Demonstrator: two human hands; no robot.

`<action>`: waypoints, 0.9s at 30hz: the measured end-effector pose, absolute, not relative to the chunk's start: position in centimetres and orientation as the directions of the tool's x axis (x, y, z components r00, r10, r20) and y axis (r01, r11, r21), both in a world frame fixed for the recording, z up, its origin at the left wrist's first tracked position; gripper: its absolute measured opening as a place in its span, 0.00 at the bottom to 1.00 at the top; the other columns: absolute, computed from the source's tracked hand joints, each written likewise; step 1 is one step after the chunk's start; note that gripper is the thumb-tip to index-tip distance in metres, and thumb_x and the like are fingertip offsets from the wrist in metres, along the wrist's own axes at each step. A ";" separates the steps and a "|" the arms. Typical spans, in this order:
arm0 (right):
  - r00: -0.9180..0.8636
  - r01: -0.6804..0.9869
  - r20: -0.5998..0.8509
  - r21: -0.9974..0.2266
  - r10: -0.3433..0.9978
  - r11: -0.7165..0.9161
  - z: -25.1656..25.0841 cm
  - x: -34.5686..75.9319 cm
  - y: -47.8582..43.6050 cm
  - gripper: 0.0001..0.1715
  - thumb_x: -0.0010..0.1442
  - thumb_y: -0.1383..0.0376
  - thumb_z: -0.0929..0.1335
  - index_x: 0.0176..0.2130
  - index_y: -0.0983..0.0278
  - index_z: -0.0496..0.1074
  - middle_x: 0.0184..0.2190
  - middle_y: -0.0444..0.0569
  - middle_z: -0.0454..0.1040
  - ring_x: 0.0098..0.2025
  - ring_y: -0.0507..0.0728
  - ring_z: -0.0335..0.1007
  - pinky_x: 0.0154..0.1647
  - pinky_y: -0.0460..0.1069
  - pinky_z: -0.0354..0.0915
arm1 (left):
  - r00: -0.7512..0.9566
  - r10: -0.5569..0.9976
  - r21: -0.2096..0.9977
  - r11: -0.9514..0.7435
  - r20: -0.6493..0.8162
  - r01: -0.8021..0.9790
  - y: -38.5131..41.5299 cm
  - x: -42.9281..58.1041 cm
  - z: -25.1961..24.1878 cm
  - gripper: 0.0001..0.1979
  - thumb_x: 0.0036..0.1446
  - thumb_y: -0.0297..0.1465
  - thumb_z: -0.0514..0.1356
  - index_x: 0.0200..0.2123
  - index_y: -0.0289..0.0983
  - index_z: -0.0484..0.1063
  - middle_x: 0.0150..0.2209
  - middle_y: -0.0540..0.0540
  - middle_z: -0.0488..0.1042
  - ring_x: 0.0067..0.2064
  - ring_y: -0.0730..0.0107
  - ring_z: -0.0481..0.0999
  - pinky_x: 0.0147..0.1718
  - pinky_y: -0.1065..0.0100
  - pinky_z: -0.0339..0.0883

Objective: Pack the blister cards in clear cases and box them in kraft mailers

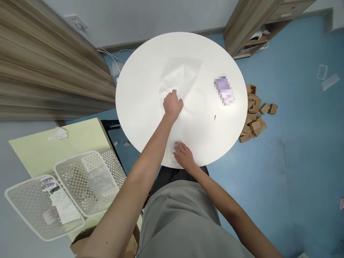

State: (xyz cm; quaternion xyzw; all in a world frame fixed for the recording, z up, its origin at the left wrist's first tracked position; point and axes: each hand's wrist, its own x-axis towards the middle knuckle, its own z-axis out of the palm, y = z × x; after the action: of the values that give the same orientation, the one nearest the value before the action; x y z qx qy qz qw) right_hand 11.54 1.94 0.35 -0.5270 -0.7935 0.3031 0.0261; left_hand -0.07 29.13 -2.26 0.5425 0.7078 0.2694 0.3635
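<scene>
White table: left hand on thin sheet, right hand apart.

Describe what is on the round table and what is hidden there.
On the round table: a pale sheet with the left hand at its near edge, the right hand by the rim, a pixelated purple item, a brown mark. What lies beneath the hands is covered.

Left hand at round table centre: fingertips partly hidden. Purple object right of centre: pixelated, unidentifiable. Box pile at round table's right edge: partly hidden.
</scene>
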 end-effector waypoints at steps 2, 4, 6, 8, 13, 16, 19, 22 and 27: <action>-0.442 0.823 -0.293 -0.508 0.848 0.253 0.5 11.4 2.0 0.13 0.78 0.66 0.68 0.58 0.64 0.78 0.71 0.62 0.74 0.74 0.68 0.68 0.66 0.61 0.75 | -0.197 0.927 0.778 0.376 -0.320 0.503 31.6 0.1 -3.3 0.11 0.61 0.38 0.68 0.44 0.39 0.78 0.47 0.34 0.81 0.60 0.37 0.78 0.60 0.43 0.73; -0.441 0.824 -0.302 -0.509 0.845 0.248 0.6 11.2 2.0 0.14 0.77 0.66 0.68 0.58 0.64 0.78 0.71 0.63 0.73 0.74 0.68 0.69 0.66 0.61 0.76 | -0.273 0.889 0.784 0.453 -0.367 0.425 33.3 -0.3 -3.8 0.10 0.60 0.37 0.69 0.33 0.41 0.73 0.36 0.40 0.79 0.52 0.44 0.81 0.55 0.50 0.75; -0.442 0.824 -0.304 -0.510 0.844 0.247 0.7 11.2 1.9 0.14 0.77 0.66 0.68 0.59 0.65 0.78 0.71 0.63 0.74 0.73 0.68 0.69 0.65 0.61 0.76 | -0.348 0.850 0.805 0.503 -0.394 0.315 34.4 -0.8 -3.8 0.15 0.62 0.37 0.69 0.29 0.42 0.67 0.31 0.46 0.75 0.45 0.53 0.81 0.50 0.57 0.76; -0.443 0.821 -0.304 -0.516 0.843 0.246 0.6 11.1 1.8 0.15 0.77 0.67 0.68 0.59 0.65 0.78 0.71 0.63 0.74 0.74 0.68 0.69 0.65 0.60 0.77 | -0.407 0.792 0.821 0.550 -0.456 0.151 35.3 -1.2 -3.5 0.16 0.63 0.37 0.69 0.29 0.42 0.66 0.30 0.48 0.73 0.39 0.60 0.79 0.43 0.61 0.76; -0.452 0.809 -0.312 -0.538 0.836 0.237 0.4 11.3 1.8 0.17 0.76 0.69 0.68 0.60 0.65 0.78 0.71 0.62 0.74 0.74 0.68 0.70 0.64 0.61 0.79 | -0.372 0.767 0.846 0.521 -0.523 -0.115 37.1 -2.0 -2.1 0.14 0.62 0.39 0.71 0.35 0.40 0.70 0.34 0.49 0.76 0.36 0.68 0.76 0.38 0.66 0.75; -0.461 0.806 -0.306 -0.536 0.833 0.249 0.4 11.4 1.9 0.17 0.76 0.68 0.67 0.60 0.61 0.79 0.72 0.59 0.74 0.74 0.68 0.71 0.64 0.60 0.80 | -0.365 0.852 0.896 0.434 -0.376 0.091 38.8 -3.1 -0.9 0.12 0.61 0.37 0.72 0.33 0.39 0.73 0.31 0.52 0.74 0.35 0.70 0.73 0.38 0.68 0.71; -0.466 0.801 -0.300 -0.543 0.832 0.253 0.5 11.4 2.0 0.18 0.76 0.68 0.67 0.60 0.60 0.80 0.71 0.58 0.74 0.73 0.68 0.72 0.64 0.59 0.81 | -0.424 0.888 0.892 0.326 -0.176 0.313 41.0 -4.5 1.0 0.14 0.64 0.37 0.69 0.29 0.39 0.71 0.27 0.54 0.68 0.33 0.71 0.70 0.38 0.68 0.67; -0.470 0.790 -0.305 -0.563 0.829 0.241 0.5 11.5 2.0 0.18 0.75 0.69 0.68 0.60 0.64 0.80 0.70 0.62 0.75 0.73 0.68 0.72 0.64 0.60 0.81 | -0.513 0.857 0.891 0.266 -0.045 0.367 42.7 -6.4 4.1 0.16 0.67 0.36 0.67 0.29 0.39 0.67 0.27 0.55 0.65 0.35 0.72 0.70 0.41 0.70 0.66; -0.484 0.782 -0.281 -0.564 0.829 0.266 0.4 11.7 2.0 0.18 0.76 0.70 0.66 0.58 0.62 0.82 0.70 0.60 0.75 0.72 0.67 0.73 0.63 0.59 0.81 | -0.602 0.793 0.796 0.301 0.098 0.526 42.7 -10.2 9.2 0.15 0.66 0.24 0.63 0.29 0.38 0.61 0.31 0.54 0.63 0.39 0.74 0.69 0.52 0.65 0.67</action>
State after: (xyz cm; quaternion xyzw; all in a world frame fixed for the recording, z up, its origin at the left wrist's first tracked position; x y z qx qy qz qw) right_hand 11.70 1.99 0.36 -0.5067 -0.7947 0.3323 0.0351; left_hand -10.16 42.65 9.19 0.4170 0.7906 0.4192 0.1592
